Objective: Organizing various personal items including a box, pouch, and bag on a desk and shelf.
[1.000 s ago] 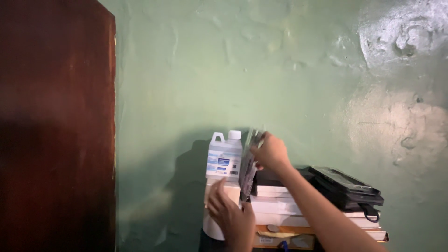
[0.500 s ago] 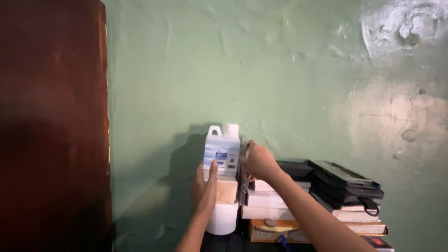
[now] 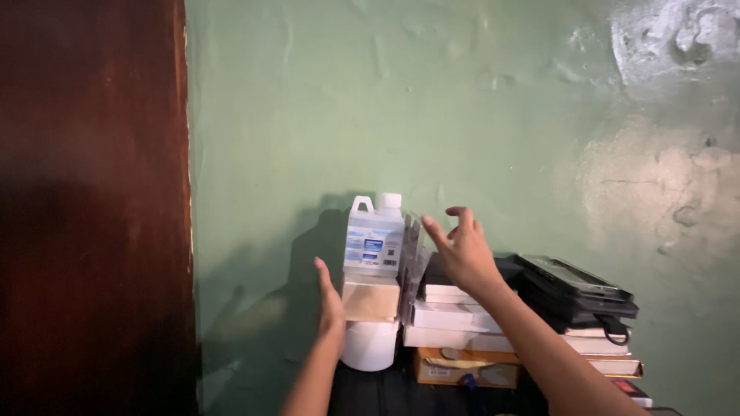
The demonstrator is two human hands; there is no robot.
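The clear packet [image 3: 412,262] stands wedged upright between the jug [image 3: 374,239] and the box stack [image 3: 451,323], so it looks placed. Your right hand [image 3: 462,250] hovers just beside it, fingers spread, holding nothing; your left hand [image 3: 330,296] is flat and open beside the tan box [image 3: 371,299].

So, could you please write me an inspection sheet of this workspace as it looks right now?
Surface: dark, only partly visible beneath the stacks.
Things in hand: white jug on a tan box over a white tub; clear plastic sleeve upright beside it.
Clutter: stack of white boxes; black cases.
Hands: left hand open beside the tan box; right hand open, fingers spread near the sleeve.
Cables: nothing seen.
Surroundings: green wall; brown wooden panel.
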